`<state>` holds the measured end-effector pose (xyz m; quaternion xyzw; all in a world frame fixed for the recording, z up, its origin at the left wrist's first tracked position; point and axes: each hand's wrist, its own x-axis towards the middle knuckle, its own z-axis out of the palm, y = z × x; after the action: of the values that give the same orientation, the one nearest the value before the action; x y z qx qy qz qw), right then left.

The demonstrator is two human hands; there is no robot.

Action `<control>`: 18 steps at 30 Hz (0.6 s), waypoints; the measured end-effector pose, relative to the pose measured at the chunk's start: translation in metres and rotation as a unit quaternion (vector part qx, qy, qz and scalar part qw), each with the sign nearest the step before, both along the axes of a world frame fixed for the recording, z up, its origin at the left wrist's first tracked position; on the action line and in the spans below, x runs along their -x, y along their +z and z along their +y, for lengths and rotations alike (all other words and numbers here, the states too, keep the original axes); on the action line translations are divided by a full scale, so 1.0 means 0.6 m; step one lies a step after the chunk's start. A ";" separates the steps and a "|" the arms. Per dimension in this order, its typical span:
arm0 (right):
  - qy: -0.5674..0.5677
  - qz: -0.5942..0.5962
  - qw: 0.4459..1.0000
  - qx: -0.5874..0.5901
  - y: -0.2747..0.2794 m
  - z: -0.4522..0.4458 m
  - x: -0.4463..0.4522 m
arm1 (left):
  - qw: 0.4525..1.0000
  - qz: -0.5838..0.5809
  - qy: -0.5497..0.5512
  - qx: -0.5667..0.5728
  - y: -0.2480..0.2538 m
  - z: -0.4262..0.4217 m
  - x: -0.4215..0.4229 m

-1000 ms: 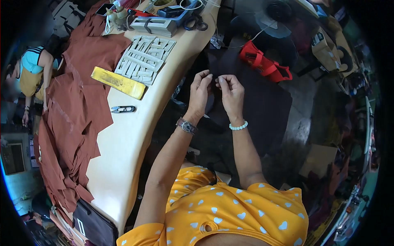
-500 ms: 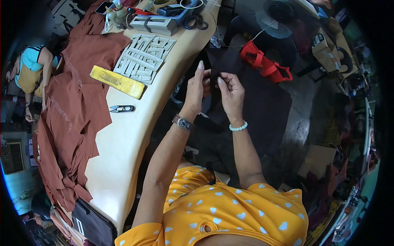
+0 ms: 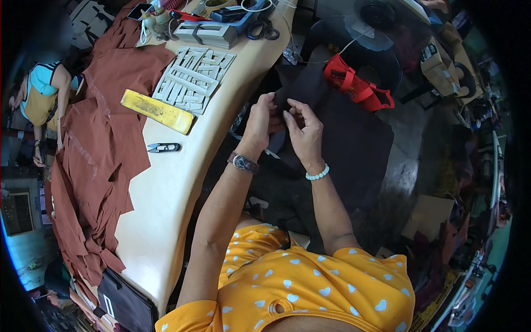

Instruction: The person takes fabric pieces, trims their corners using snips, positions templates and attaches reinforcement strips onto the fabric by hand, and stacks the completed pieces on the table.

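Observation:
A large sheet of dark cloth [image 3: 354, 149] hangs over my lap and spreads to the right. My left hand [image 3: 260, 123] is at its upper left part, fingers curled round the cloth and thumb pointing up. Close beside it, my right hand [image 3: 306, 131] has its fingers bent, thumb and forefinger near each other at the cloth. The dark folds between the hands are hard to make out. A bracelet of pale beads [image 3: 317, 172] circles my right wrist, and a watch-like band [image 3: 243, 163] my left.
On the pale table [image 3: 160, 193] lie reddish-brown cloth [image 3: 105, 133], a yellow bar [image 3: 157, 112], thread snips [image 3: 164, 147], pale strips [image 3: 193, 77] and black-handled scissors [image 3: 263, 30]. A red strapped item [image 3: 357, 83] and a fan [image 3: 379, 16] are beyond the cloth. Another person [image 3: 47, 91] bends at left.
My hands have drawn slightly apart and lower, the right one turning with its thumb and forefinger less tightly together. The table items stay put.

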<state>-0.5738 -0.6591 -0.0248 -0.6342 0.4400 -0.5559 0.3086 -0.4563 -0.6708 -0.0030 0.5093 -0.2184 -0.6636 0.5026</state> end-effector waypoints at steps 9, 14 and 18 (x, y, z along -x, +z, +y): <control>-0.001 -0.023 1.000 0.003 -0.002 -0.002 0.000 | 0.999 0.031 -0.025 -0.009 -0.018 -0.003 -0.005; -0.028 -0.027 0.998 -0.052 0.013 0.001 -0.007 | 0.999 0.028 -0.032 0.001 -0.012 0.006 0.002; -0.090 0.036 0.995 -0.011 -0.002 -0.015 -0.015 | 0.998 -0.041 -0.049 0.013 -0.012 0.009 0.004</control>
<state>-0.5646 -0.6680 -0.0260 -0.6081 0.5127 -0.5530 0.2482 -0.4586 -0.6654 -0.0103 0.5180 -0.2718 -0.6632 0.4668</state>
